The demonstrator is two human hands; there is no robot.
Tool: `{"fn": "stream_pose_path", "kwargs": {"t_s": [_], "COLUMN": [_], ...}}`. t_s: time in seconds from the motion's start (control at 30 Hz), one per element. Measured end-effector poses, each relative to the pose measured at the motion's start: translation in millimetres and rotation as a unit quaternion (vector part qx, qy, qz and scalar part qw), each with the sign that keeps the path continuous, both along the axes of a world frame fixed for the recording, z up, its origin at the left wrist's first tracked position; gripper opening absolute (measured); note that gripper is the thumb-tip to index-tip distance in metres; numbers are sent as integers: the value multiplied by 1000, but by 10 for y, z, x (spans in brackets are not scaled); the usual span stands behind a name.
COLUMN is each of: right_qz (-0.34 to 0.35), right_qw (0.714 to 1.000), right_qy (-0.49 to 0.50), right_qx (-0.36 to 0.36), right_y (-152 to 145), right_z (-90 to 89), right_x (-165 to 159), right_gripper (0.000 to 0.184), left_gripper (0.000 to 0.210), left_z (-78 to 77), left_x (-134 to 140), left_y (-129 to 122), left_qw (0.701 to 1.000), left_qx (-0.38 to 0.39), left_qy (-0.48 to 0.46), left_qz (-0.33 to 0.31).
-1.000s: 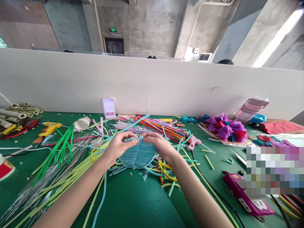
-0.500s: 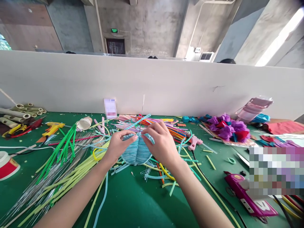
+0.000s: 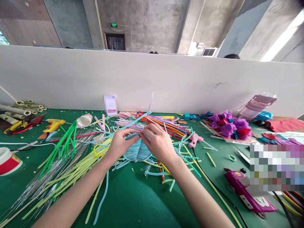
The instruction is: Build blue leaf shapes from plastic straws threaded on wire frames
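Observation:
A light-blue, ribbed, rounded piece [image 3: 137, 151] that looks wound from chenille stems stands upright in front of me. My left hand [image 3: 121, 142] pinches its top edge from the left, fingers closed. From the right, my right hand [image 3: 158, 141] pinches at the top middle, its fingertips against those of the left. A thin wire [image 3: 150, 106] rises from the piece between the hands, leaning slightly right. The pinched spot itself is hidden by my fingers. Loose light-blue stems [image 3: 152, 173] lie around the piece.
Yellow-green stems [image 3: 71, 179], silver wires [image 3: 52, 167] and green stems [image 3: 65, 142] lie left. A yellow glue gun [image 3: 54, 125] sits farther left. On the right are a pink glue gun [image 3: 195, 139], purple flowers [image 3: 229, 128] and a magenta device [image 3: 251, 191]. A white partition [image 3: 71, 79] stands behind.
My hands have come closer together at the top of the blue piece. The right hand has covered more of its right side, and the wire now leans farther right.

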State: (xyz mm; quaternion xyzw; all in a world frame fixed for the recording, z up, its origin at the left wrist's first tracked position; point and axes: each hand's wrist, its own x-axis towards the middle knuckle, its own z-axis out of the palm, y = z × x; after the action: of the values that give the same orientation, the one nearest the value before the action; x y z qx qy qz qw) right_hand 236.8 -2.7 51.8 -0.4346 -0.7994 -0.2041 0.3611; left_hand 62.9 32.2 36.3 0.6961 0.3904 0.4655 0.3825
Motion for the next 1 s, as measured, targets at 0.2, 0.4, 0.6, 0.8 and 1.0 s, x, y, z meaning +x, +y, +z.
{"fn": "stream_pose_path", "kwargs": {"t_s": [0.2,0.4,0.6,0.8,1.0], "right_qz": [0,30,65,74,-9], "right_qw": [994,997,997,987,955], "right_qy": [-92,-65,-8,142,288], "right_qx": [62,14,36,13,-75], "right_y": [24,29,-7,-177,-264], "right_z": [-70,-131,-180,-142,-228], "right_x": [35,45,-64,-59,87], "right_gripper": [24,28,19,17,25], "left_gripper": [19,22,15,18,27], "left_z": [-18,-21,-20,-39,-65], "left_x": [5,3,20,-31,-114], "left_y": [8,30,16,-34,-103], "left_qw": [1000,1000,1000,1000,1000], "left_qx": [-5,-11,-4,-4,-14], "left_qy": [-17,-13,3,1,-8], "left_qz": [-15,-14,-11,8,13]}}
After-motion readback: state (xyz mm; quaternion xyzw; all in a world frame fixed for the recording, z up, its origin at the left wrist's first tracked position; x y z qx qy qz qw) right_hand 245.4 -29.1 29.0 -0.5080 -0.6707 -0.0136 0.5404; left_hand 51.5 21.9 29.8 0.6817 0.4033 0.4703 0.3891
